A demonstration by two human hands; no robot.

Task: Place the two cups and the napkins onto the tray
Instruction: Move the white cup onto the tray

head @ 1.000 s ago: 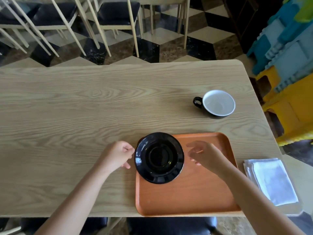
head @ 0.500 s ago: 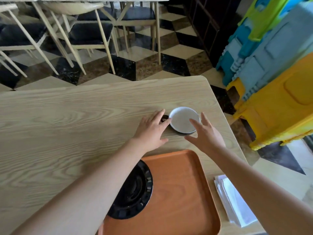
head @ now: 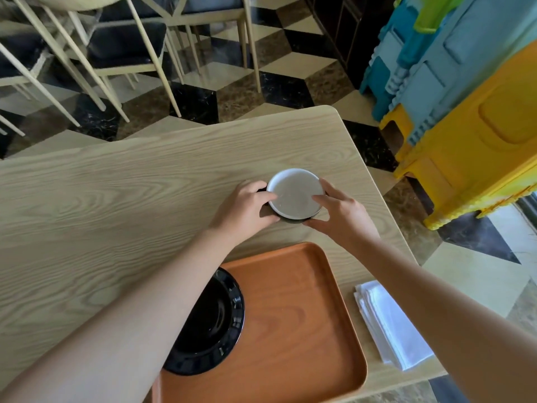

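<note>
A black cup with a white inside point(head: 294, 193) stands on the wooden table point(head: 116, 205), beyond the orange tray point(head: 290, 321). My left hand point(head: 245, 210) wraps its left side, where the handle is hidden. My right hand point(head: 340, 213) closes on its right side, a finger over the rim. Both hands grip the cup, which rests on the table. A second black cup on a black saucer point(head: 215, 324) sits on the tray's left part, partly hidden by my left forearm. Folded white napkins point(head: 389, 321) lie on the table right of the tray.
The table's right edge and far corner are close to the cup. Stacked yellow, blue and green plastic stools point(head: 465, 97) stand right of the table. Pale wooden chairs point(head: 130, 45) stand on the checkered floor beyond it.
Both hands left the black cup and saucer on the tray, reached forward to the white-lined cup and have now closed around it. The view tilted forward and right.
</note>
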